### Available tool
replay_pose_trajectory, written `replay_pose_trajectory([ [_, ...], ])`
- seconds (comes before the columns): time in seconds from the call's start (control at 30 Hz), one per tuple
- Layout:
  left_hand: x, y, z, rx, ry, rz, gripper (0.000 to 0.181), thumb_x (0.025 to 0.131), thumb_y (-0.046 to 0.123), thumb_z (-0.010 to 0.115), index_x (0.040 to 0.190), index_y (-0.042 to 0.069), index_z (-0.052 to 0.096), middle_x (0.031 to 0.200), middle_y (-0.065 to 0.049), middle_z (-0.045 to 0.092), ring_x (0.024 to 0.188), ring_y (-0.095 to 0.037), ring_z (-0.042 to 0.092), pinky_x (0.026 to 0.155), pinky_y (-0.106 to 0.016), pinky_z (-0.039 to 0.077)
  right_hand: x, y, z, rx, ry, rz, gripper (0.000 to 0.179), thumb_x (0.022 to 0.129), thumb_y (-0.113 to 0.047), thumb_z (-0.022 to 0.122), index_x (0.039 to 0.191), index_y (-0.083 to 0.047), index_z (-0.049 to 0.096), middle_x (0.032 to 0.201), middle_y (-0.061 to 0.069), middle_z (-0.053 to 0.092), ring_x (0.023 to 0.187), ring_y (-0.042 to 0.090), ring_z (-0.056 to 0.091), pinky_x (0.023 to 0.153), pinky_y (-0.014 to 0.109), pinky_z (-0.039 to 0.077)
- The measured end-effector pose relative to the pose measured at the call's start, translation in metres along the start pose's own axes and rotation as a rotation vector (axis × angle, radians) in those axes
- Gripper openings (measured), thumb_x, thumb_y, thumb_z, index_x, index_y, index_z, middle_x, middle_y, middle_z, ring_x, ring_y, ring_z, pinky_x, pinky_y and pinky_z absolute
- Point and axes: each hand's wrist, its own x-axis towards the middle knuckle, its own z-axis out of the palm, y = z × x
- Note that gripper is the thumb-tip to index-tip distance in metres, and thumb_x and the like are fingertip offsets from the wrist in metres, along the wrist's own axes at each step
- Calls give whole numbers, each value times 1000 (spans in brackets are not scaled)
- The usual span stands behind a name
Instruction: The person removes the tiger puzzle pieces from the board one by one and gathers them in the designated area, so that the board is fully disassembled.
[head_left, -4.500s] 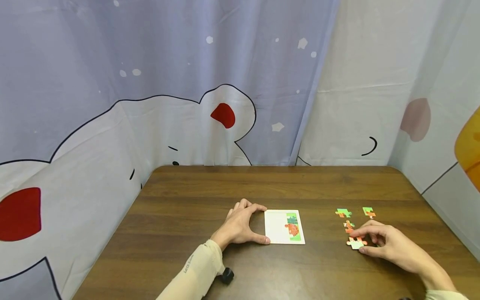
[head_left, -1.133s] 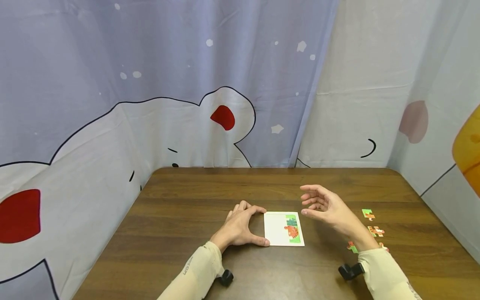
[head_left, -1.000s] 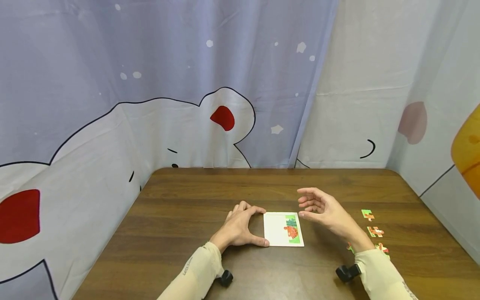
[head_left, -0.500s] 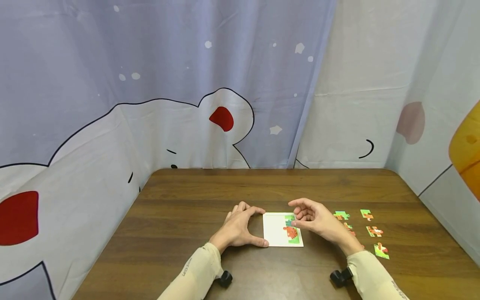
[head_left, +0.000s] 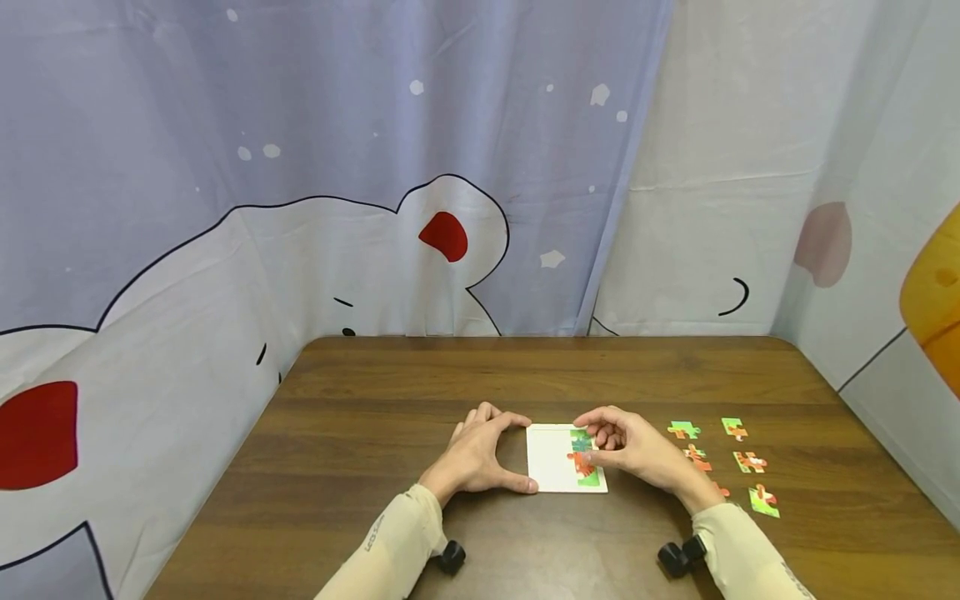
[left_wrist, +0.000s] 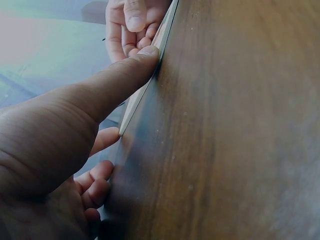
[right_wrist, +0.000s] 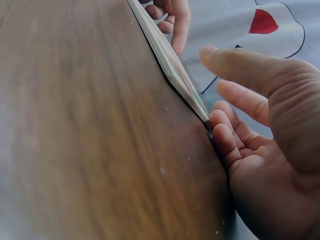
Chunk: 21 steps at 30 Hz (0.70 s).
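On the table lies a small white puzzle board (head_left: 550, 461), its right strip filled with puzzle pieces (head_left: 585, 475) in green and orange-red. My left hand (head_left: 474, 457) holds the board at its left side, thumb on the near corner and index fingertip at the far corner. In the left wrist view, the thumb presses the edge of the thin board. Over the filled strip is my right hand (head_left: 637, 450), thumb and index finger apart, overlapping part of the strip. The right wrist view shows nothing between that thumb and fingers, with the fingertips close to the board (right_wrist: 162, 52).
Several loose jigsaw pieces (head_left: 750, 462) lie right of the board, one (head_left: 722, 490) partly behind the right wrist. The wooden table (head_left: 420, 367) ends at a patterned curtain (head_left: 337, 125) behind. Black wrist cameras (head_left: 451, 557) stick out under both wrists.
My right hand has moved left from the loose pieces to the board, then come down over its filled strip. The loose pieces its arm covered show again. My left hand stays at the board.
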Motion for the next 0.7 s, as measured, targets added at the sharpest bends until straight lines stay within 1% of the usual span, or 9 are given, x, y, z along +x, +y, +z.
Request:
replay_pose_trajectory([
  [0.17,0,-1,1,5,-1,-5,95,70,61,104,153,35,65,129,2,52,114,-19,47,98,-41,39,0,1,2,-76,4,-26,49,91,-15,95,133,-4,74,106,15,63,89,20,58,78,24,50],
  [0.43,0,-1,1,-1,-4,-6,96,70,61,104,153,34,65,129,2,51,114,-20,47,98,-41,39,-1,0,6,-119,-3,-50,43,89,-19,96,127,-10,78,105,12,61,89,23,57,79,26,49],
  [0.57,0,0,1,-2,0,-5,95,70,62,103,153,34,66,130,2,51,114,-20,47,98,-41,38,-2,-2,6,-153,7,-43,38,91,-22,95,125,-15,79,105,10,61,91,24,57,81,27,48],
  [0.7,0,0,0,-3,1,-10,95,69,62,104,152,34,66,129,1,51,114,-19,47,97,-41,38,-2,-4,6,-201,13,-26,34,94,-26,93,124,-18,80,106,7,60,92,21,56,83,28,49],
])
